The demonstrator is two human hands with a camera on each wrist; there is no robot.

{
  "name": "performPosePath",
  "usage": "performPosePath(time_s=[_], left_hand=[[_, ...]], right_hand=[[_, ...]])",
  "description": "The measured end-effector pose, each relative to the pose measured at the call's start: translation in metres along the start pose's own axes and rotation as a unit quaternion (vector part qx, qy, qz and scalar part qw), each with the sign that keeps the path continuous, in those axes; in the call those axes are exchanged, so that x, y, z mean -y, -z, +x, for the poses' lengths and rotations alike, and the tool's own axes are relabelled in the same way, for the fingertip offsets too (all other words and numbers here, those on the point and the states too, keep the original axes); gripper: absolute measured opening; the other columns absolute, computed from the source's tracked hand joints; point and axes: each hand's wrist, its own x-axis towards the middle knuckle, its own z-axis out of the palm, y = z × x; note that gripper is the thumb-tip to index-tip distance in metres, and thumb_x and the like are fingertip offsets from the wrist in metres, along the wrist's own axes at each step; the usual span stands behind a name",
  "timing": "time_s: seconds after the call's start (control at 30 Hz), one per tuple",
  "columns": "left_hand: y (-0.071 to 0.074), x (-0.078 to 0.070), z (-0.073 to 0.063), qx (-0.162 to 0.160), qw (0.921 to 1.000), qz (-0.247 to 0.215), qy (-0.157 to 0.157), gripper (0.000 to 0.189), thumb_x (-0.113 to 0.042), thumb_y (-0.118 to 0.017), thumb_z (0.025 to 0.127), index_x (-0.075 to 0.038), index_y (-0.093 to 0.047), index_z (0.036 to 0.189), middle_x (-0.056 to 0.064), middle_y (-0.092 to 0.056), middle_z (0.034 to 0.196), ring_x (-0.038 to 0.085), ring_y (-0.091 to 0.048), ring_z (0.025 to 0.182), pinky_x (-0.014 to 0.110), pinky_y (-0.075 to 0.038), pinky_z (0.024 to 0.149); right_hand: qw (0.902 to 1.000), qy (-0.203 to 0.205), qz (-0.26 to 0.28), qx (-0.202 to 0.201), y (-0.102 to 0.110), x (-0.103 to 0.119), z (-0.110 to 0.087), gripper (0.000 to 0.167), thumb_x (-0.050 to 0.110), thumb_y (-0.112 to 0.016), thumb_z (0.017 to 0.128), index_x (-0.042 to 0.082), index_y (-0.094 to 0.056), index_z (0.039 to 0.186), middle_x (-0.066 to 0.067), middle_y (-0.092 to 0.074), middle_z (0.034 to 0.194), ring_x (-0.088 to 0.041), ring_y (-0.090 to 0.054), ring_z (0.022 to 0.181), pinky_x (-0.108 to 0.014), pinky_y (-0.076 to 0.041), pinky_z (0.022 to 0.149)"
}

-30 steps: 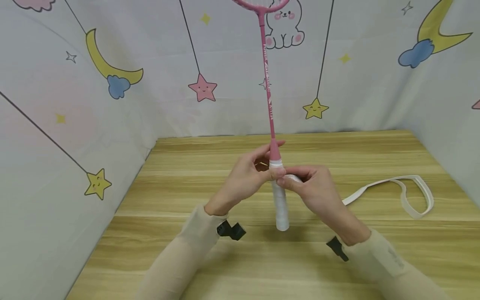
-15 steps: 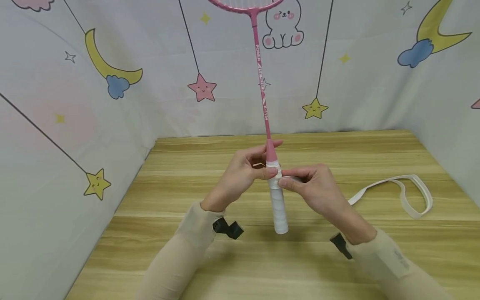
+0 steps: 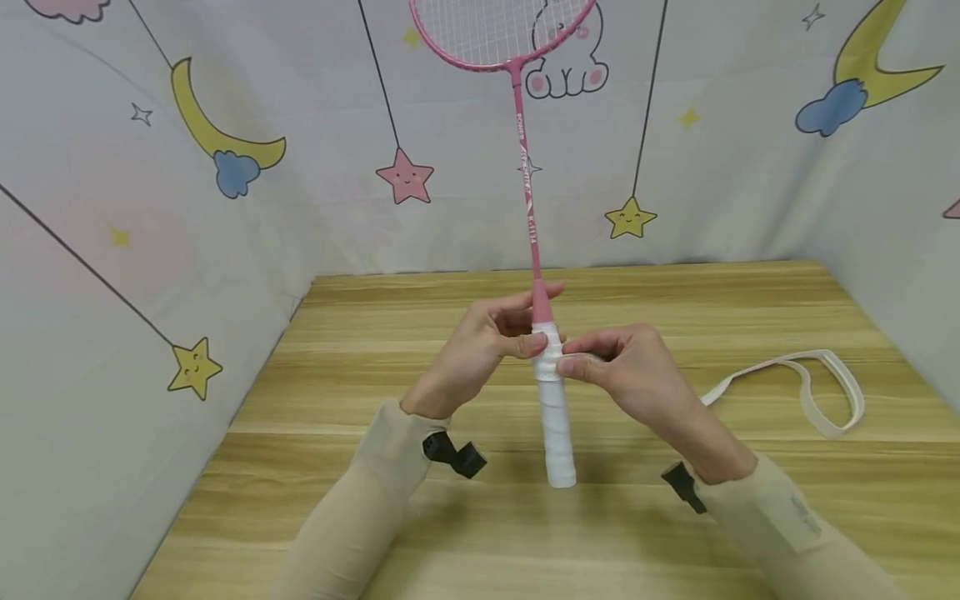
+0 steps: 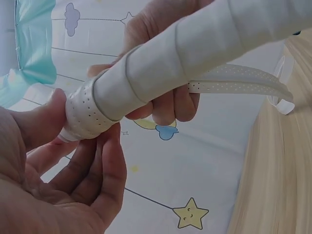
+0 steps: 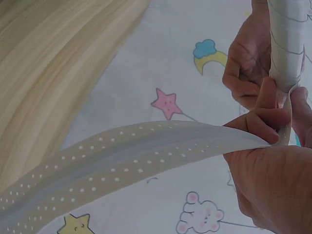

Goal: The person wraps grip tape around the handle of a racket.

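Head view: left grip (image 3: 472, 346) pinches the racket (image 3: 528, 196), seemingly steadying it; right grip (image 3: 641, 375) pinches tape (image 5: 122, 156), likely for tension.

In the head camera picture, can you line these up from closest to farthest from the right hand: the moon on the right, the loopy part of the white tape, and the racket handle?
From the right hand:
1. Badminton racket handle: right at its fingertips.
2. White tape loop: on the table, off to the right.
3. Yellow moon: upper right, on the cloth behind.
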Motion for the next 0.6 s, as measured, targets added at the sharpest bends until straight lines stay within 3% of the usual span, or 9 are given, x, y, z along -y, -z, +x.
performPosePath(time_s=[0.13,0.23,0.37,0.47,0.6], left_hand=[[-0.0005,0.0015,0.0005,0.001,1.0000,-0.010,0.001,0.055,-0.001,-0.066,0.105,-0.013,-0.059,0.158,-0.007,-0.075,0.100,0.014,-0.070,0.102,0.032,-0.055,0.095],[-0.0014,0.0027,0.0005,0.000,0.9998,-0.020,-0.003,0.054,-0.001,-0.065,0.106,-0.012,-0.058,0.158,-0.008,-0.075,0.100,0.012,-0.070,0.102,0.032,-0.055,0.095],[-0.0024,0.0046,0.0008,-0.006,0.9992,-0.037,-0.012,0.054,0.001,-0.062,0.107,-0.011,-0.056,0.159,-0.010,-0.077,0.102,0.011,-0.071,0.104,0.030,-0.055,0.099],[-0.0027,0.0054,0.0009,-0.008,0.9985,-0.052,-0.017,0.055,0.003,-0.060,0.107,-0.009,-0.054,0.160,-0.011,-0.077,0.103,0.011,-0.072,0.107,0.030,-0.055,0.102],[-0.0028,0.0047,0.0010,0.002,0.9974,-0.070,-0.021,0.059,-0.007,-0.065,0.105,-0.008,-0.052,0.162,-0.011,-0.079,0.104,0.011,-0.073,0.108,0.029,-0.055,0.103]], right_hand=[[0.9993,-0.035,0.010,0.012,0.0001,-0.0009,0.0034,0.031,0.035,-0.088,0.095,0.009,-0.082,0.111,0.000,-0.082,0.108,-0.018,-0.070,0.108,-0.036,-0.054,0.100],[0.9990,-0.038,0.021,0.014,0.0001,-0.0015,0.0046,0.033,0.034,-0.086,0.096,0.007,-0.081,0.116,0.000,-0.082,0.111,-0.017,-0.069,0.109,-0.037,-0.053,0.103],[0.9986,-0.035,0.040,0.005,0.0011,-0.0016,0.0047,0.032,0.030,-0.084,0.098,0.007,-0.082,0.121,0.004,-0.083,0.110,-0.016,-0.069,0.109,-0.036,-0.054,0.102],[0.9977,-0.034,0.058,0.002,0.0023,-0.0018,0.0052,0.028,0.028,-0.083,0.099,0.005,-0.083,0.115,0.009,-0.082,0.100,-0.016,-0.068,0.106,-0.035,-0.053,0.100],[0.9941,-0.027,0.099,0.034,0.0045,-0.0048,0.0080,0.020,0.024,-0.080,0.101,0.005,-0.079,0.108,0.013,-0.077,0.093,-0.013,-0.066,0.099,-0.032,-0.054,0.094]])
